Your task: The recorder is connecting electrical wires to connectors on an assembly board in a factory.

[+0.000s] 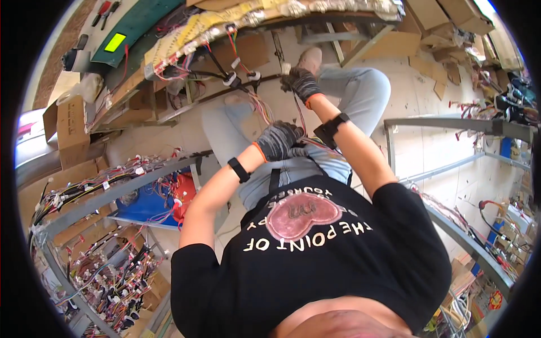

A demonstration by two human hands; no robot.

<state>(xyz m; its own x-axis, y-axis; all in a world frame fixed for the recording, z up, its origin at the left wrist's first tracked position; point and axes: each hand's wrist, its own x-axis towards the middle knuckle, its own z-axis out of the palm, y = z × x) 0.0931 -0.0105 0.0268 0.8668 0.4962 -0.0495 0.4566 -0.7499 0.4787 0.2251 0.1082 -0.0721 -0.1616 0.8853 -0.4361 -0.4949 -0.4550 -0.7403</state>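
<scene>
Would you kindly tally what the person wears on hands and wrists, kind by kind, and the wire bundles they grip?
Grey knit gloves: 2, on the left hand and the right hand
Black wristbands: 2, left wristband and right wristband
Wire bundle gripped: 1, running between both hands
Total: 5

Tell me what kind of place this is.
Probably a wire-harness assembly workshop: the gloved left hand and right hand grip a wire bundle under an assembly board, with harness racks and cardboard boxes around.
</scene>
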